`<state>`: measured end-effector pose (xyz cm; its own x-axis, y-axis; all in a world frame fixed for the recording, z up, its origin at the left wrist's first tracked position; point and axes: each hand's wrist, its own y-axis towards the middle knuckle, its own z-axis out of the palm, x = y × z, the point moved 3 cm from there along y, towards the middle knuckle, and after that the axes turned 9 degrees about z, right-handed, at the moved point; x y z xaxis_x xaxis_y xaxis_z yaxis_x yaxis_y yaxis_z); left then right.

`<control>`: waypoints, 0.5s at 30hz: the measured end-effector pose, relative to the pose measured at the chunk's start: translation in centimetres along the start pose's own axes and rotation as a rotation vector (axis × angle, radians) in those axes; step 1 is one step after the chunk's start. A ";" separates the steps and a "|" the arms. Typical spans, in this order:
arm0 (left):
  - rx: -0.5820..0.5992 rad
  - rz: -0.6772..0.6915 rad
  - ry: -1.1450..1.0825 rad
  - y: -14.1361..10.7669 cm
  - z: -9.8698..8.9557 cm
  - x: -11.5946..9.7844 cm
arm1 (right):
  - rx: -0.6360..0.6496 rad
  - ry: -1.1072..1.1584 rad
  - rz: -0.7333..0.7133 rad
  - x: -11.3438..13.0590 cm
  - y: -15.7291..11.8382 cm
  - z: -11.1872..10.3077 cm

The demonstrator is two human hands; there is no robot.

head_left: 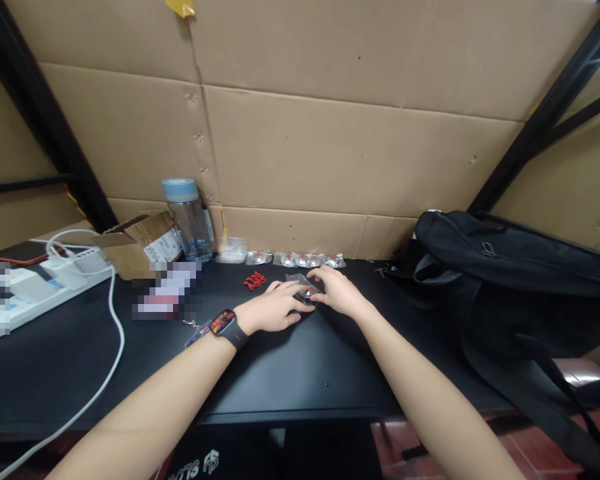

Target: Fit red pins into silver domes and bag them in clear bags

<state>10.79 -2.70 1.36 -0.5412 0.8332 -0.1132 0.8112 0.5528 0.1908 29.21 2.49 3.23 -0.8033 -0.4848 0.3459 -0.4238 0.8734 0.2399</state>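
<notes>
The light around me is dim and even, warm on the cardboard wall (330,147). The black counter (290,360) gives a faint sheen near its front edge and soft shadows lie under my forearms. The wide lens bows the frame at its edges. Two patches at the left are pixelated; small items look soft.

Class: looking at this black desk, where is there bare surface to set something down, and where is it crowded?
Bare desk runs along the near edge between the white cable and the black bag, in front of both hands. It is crowded along the cardboard wall: water bottle, small packets, red clips, and the packet under the left hand and right hand.
</notes>
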 end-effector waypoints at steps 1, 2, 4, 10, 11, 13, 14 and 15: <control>-0.005 0.002 0.014 0.0 0.0 0.0 | -0.011 -0.004 0.010 0.1 0.1 0.2; -0.003 0.005 0.021 0.0 0.0 0.0 | -0.021 -0.013 0.023 0.2 0.1 0.5; 0.005 0.006 0.020 0.0 0.0 -0.1 | -0.034 -0.040 0.056 0.4 0.3 0.8; 0.012 -0.035 -0.006 -0.2 -0.2 -0.2 | -0.077 -0.135 0.120 1.0 0.5 1.5; 0.013 -0.042 -0.013 -0.3 -0.3 -0.2 | -0.089 -0.139 0.123 1.1 0.6 1.5; 0.001 -0.050 -0.027 -0.4 -0.5 -0.1 | -0.098 -0.121 0.135 1.0 0.7 1.7; -0.012 -0.051 -0.032 -0.5 -0.7 0.0 | -0.089 -0.095 0.131 0.8 0.8 1.7; -0.030 -0.051 -0.035 -0.5 -0.9 0.1 | -0.067 -0.057 0.110 0.7 0.9 1.7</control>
<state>10.11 -2.90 2.14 -0.5730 0.8042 -0.1576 0.7754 0.5943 0.2133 27.58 3.02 2.11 -0.8667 -0.3814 0.3215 -0.3046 0.9150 0.2644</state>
